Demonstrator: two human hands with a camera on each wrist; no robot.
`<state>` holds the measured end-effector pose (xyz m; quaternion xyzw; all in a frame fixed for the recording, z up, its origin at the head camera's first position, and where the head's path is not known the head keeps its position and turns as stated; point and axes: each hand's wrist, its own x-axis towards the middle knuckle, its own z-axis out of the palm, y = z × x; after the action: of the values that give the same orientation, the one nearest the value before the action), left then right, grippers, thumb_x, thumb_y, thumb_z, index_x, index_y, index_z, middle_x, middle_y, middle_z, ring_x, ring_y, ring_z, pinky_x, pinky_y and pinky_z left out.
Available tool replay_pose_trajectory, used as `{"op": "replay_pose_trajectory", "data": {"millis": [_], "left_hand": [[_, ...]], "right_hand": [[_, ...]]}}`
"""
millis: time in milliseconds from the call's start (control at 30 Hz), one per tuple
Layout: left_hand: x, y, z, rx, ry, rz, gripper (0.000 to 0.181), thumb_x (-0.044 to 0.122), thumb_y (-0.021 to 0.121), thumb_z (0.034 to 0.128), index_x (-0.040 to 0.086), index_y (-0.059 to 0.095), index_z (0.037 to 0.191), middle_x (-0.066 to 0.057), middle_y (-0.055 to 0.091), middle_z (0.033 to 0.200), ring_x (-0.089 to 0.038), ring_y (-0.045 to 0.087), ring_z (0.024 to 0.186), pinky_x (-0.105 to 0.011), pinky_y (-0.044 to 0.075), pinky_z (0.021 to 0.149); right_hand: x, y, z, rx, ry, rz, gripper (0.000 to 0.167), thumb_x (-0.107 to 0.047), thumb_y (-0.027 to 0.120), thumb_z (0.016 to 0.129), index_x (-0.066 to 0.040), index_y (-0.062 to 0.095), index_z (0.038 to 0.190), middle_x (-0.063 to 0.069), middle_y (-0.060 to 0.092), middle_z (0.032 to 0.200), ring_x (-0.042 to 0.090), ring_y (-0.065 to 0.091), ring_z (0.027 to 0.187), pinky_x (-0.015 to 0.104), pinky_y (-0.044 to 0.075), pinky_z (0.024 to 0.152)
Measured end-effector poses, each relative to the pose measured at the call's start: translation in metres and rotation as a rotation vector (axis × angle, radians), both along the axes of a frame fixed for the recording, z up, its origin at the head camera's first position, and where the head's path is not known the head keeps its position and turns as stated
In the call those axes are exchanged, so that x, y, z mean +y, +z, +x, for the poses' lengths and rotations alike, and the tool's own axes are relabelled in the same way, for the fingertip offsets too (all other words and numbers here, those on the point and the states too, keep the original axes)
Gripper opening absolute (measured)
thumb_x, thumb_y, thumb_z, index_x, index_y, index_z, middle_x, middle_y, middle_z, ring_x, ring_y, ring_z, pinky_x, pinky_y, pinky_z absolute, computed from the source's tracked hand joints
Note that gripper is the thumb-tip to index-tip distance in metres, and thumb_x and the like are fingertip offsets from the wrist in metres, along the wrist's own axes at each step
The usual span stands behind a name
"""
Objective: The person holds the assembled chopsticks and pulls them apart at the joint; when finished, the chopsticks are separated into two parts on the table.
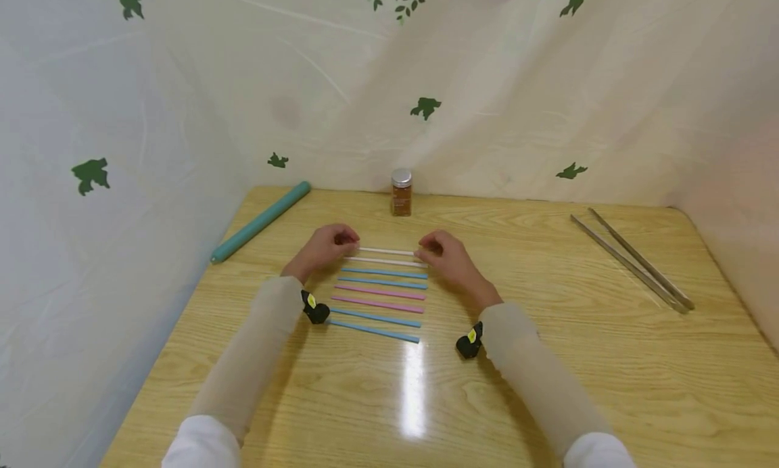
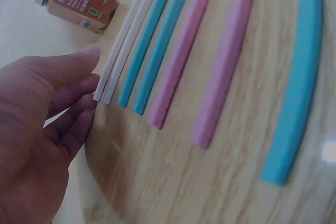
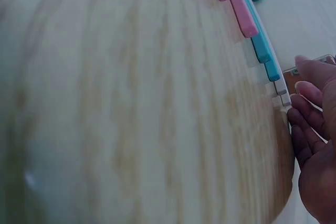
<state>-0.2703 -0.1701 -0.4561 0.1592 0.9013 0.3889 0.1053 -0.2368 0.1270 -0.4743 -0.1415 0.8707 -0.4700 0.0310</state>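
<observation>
Chopsticks lie side by side on the table in pairs of one colour. The two white chopsticks (image 1: 389,252) are farthest away, then two blue chopsticks (image 1: 383,274), two pink chopsticks (image 1: 380,292) and two more blue chopsticks (image 1: 374,316) nearest me. At the left end of the farthest white one is my left hand (image 1: 331,243), its fingertips touching the tip and its thumb stretched out. My right hand (image 1: 450,257) is at the other end, with loosely bent fingers (image 3: 310,121) against the white ends. Neither hand is seen pinching a chopstick.
Behind the row stands a jar of red sweet pepper (image 1: 402,196) with a silver lid. A green rod (image 1: 262,223) lies along the table's left edge. Long metal tongs (image 1: 635,265) lie on the right. A pale curtain (image 1: 341,136) hangs around the wooden table (image 1: 341,400).
</observation>
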Motion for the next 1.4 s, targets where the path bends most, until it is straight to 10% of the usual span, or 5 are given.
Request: {"op": "replay_pose_trajectory", "data": {"millis": [533,800,1133,1400], "left_hand": [[0.003,-0.006,0.001,0.147,-0.097,-0.041,0.006,0.011,0.064,0.0915,0.006,0.067,0.092,-0.008,0.059,0.09,-0.021,0.054,0.083,-0.033,0.047,0.075],[0.009,0.009,0.002,0.097,-0.053,-0.067,0.008,0.014,0.06,0.0946,0.008,0.065,0.096,-0.007,0.061,0.098,-0.02,0.056,0.091,-0.035,0.047,0.083],[0.036,0.031,0.0,0.166,-0.213,-0.111,0.014,0.015,0.064,0.0923,0.003,0.068,0.099,-0.009,0.065,0.093,-0.019,0.056,0.086,-0.035,0.048,0.08],[0.048,0.035,0.004,0.182,-0.221,-0.099,0.012,0.015,0.064,0.0918,0.004,0.068,0.095,-0.008,0.066,0.09,-0.018,0.058,0.082,-0.033,0.049,0.077]], "right_hand": [[-0.004,-0.003,-0.003,0.078,0.05,0.11,0.013,-0.015,0.066,0.091,-0.003,0.067,0.098,0.011,0.057,0.103,0.026,0.055,0.096,0.041,0.046,0.088],[-0.002,0.011,0.001,-0.036,-0.011,0.051,0.012,-0.019,0.057,0.097,-0.01,0.064,0.102,0.006,0.062,0.101,0.021,0.055,0.095,0.037,0.047,0.085],[0.001,0.026,-0.003,0.086,0.005,0.13,0.016,-0.018,0.058,0.096,-0.006,0.065,0.103,0.009,0.064,0.1,0.022,0.057,0.09,0.037,0.049,0.08],[-0.006,0.032,-0.002,0.141,0.071,0.115,0.02,-0.015,0.063,0.093,-0.002,0.067,0.107,0.012,0.066,0.105,0.025,0.061,0.097,0.041,0.05,0.087]]}}
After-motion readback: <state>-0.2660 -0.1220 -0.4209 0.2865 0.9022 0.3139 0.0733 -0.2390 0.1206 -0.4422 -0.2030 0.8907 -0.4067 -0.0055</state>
